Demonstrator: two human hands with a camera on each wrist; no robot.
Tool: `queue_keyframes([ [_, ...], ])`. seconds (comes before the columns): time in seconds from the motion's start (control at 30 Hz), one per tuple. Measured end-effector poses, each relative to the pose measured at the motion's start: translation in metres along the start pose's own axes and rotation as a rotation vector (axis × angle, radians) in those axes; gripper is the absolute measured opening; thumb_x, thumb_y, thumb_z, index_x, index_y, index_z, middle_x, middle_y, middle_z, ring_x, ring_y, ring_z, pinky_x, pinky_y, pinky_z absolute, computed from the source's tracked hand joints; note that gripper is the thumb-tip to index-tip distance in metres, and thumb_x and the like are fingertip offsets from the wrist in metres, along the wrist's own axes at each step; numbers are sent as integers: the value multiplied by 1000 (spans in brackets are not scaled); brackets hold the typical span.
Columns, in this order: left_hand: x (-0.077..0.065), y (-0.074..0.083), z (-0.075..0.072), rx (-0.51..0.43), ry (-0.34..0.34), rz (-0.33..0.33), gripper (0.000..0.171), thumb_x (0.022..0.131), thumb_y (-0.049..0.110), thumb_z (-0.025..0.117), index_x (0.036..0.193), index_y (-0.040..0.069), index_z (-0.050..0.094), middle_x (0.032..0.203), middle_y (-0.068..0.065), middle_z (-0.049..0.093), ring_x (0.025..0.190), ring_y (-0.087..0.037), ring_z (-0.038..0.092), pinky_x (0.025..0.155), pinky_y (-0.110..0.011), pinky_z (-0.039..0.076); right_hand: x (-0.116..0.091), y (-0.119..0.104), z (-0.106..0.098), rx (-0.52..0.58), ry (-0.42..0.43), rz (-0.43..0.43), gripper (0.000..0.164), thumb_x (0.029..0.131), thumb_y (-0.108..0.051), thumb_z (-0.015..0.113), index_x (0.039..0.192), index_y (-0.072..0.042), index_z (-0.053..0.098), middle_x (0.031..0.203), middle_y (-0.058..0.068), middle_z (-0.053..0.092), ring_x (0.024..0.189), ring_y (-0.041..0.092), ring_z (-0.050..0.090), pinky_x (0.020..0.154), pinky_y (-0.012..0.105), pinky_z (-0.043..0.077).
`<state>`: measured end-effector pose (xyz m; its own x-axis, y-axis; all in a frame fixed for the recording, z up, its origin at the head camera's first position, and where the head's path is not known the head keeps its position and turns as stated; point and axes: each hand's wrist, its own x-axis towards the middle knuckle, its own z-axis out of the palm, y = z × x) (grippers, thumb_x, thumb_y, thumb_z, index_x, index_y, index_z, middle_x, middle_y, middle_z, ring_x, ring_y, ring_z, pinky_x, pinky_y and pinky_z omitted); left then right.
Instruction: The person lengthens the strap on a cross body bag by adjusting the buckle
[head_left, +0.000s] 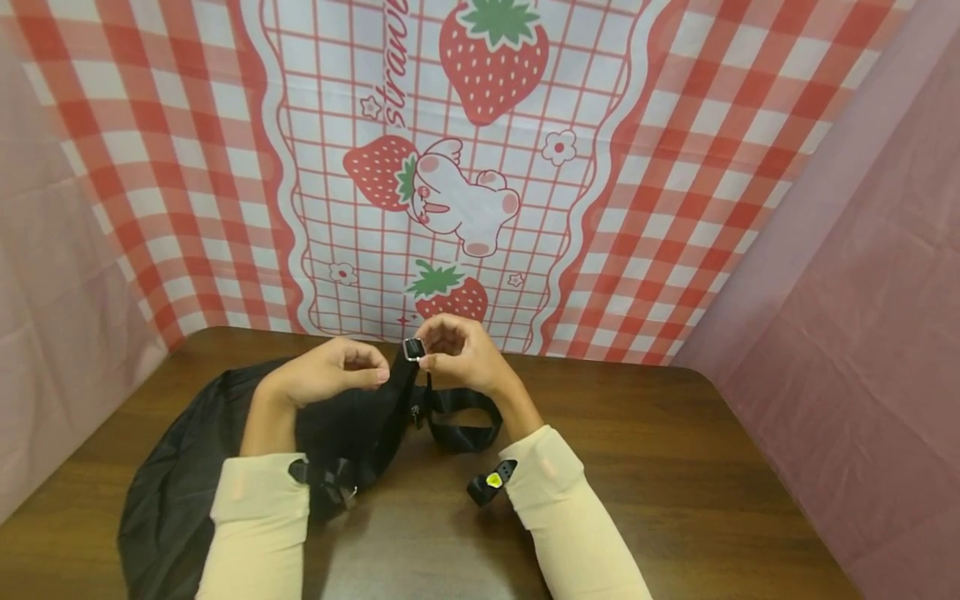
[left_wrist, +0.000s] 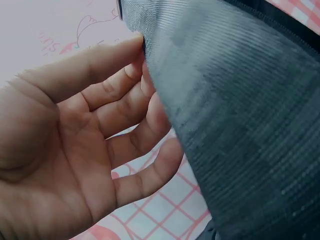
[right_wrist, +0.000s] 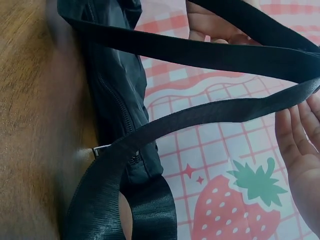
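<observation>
The far side is covered by a red and white checked cloth (head_left: 468,200) printed with strawberries, and the left and right sides are closed in by pink sheets (head_left: 840,333). Below these, a brown wooden bench (head_left: 652,475) is seen. Its left part is taken up by a black bag (head_left: 202,467), which is spread from the near edge towards the far one. From the bag a black strap (left_wrist: 240,125) is raised near the bench's far edge, and a loop (head_left: 468,439) of webbing is left hanging or lying to its right. Pale sleeves (head_left: 577,525) are worn on both arms. By the right hand (head_left: 465,358) the strap is pinched at its buckle, thumb and fingers being nearly closed. The left hand (head_left: 322,375) is held just to the left, its fingers (left_wrist: 125,107) part bent and the thumb tip set at the strap's edge; whether that edge is gripped cannot be told. At the right cuff a black band (head_left: 480,490) with a yellow patch is worn. The smallest piece, a rectangular metal buckle (head_left: 414,350), is threaded with the strap.
</observation>
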<state>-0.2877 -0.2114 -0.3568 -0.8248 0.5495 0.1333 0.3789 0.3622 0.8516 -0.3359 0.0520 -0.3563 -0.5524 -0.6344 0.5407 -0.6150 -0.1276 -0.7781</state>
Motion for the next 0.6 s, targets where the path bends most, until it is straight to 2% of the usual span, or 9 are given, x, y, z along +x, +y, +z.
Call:
queue_keyframes([
  [0.1, 2, 1, 2, -20, -40, -2, 16, 103, 14, 62, 101, 0, 69, 92, -6, 66, 92, -22, 63, 89, -38, 53, 0, 1, -1, 17, -21, -2, 44, 83, -23, 78, 109, 9, 64, 91, 13, 67, 80, 18, 64, 73, 28, 54],
  [0.2, 2, 1, 3, -35, -52, 4, 16, 104, 12, 57, 101, 0, 67, 91, -7, 63, 90, -22, 61, 88, -41, 51, -1, 1, 0, 28, -38, -6, 52, 84, -32, 81, 109, 10, 63, 91, 13, 67, 80, 19, 64, 74, 29, 55],
  [0.3, 2, 2, 3, -56, -35, 33, 16, 103, 8, 55, 99, -2, 66, 91, -7, 61, 89, -23, 58, 87, -42, 51, -1, 0, 1, 28, -48, -5, 66, 83, -47, 83, 109, 10, 63, 91, 11, 67, 81, 18, 64, 74, 29, 56],
  [0.4, 2, 3, 4, -82, 1, 52, 17, 104, 10, 55, 98, -2, 65, 89, -7, 58, 88, -24, 56, 86, -42, 49, -2, -1, 3, 46, -68, 7, 76, 81, -55, 83, 110, 12, 63, 92, 9, 67, 81, 16, 65, 70, 28, 57],
  [0.6, 6, 4, 7, -140, 42, 62, 18, 106, 13, 57, 99, -2, 64, 85, -10, 53, 85, -23, 52, 84, -38, 47, -4, -2, 6, 83, -86, 22, 56, 85, -30, 81, 113, 13, 62, 94, 8, 67, 81, 16, 64, 64, 27, 55],
])
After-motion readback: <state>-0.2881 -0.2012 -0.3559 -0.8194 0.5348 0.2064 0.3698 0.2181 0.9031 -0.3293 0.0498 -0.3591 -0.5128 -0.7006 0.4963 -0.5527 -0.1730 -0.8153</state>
